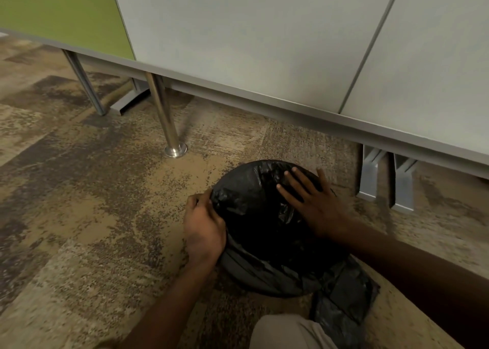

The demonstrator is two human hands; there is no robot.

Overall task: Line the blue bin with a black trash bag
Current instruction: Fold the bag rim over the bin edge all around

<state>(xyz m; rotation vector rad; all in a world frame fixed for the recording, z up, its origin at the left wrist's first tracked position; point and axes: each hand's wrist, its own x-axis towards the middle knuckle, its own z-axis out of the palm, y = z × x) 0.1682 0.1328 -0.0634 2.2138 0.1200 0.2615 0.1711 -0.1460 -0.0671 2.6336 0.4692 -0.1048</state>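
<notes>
— Starting at the fingers: what is gripped by the left hand (203, 229)?

— The fingers are curled tight, and the black trash bag (254, 206) is pinched at the left side of the bin's rim, where the plastic is folded over the edge. The thumb is laid on top of the fold.

— And the right hand (315, 206)?

— Its fingers (292, 178) are spread flat and loose; nothing is clasped. The palm is laid on the bag over the right side of the opening, with the fingertips pointed toward the far rim.

— What is seen inside the bin?

— Only the bag. The opening is lined with wrinkled black plastic, and the bottom is lost in darkness, so whether anything else is held there cannot be told. The bin itself is covered all round by the bag; no blue is visible. A loose flap of bag (344, 301) is draped on the carpet (92, 216) at the near right.

— How are the arms held?

— Both forearms are extended forward and down from the lower edge of the view, the left from near centre, the right from the right corner. A knee in tan cloth (288, 332) is seen just beside the bin.

— Where is the bin placed?

— On the patterned carpet, near a metal table leg (165, 118) and in front of grey panels (264, 44).

— Any writing?

— None can be read.
</notes>
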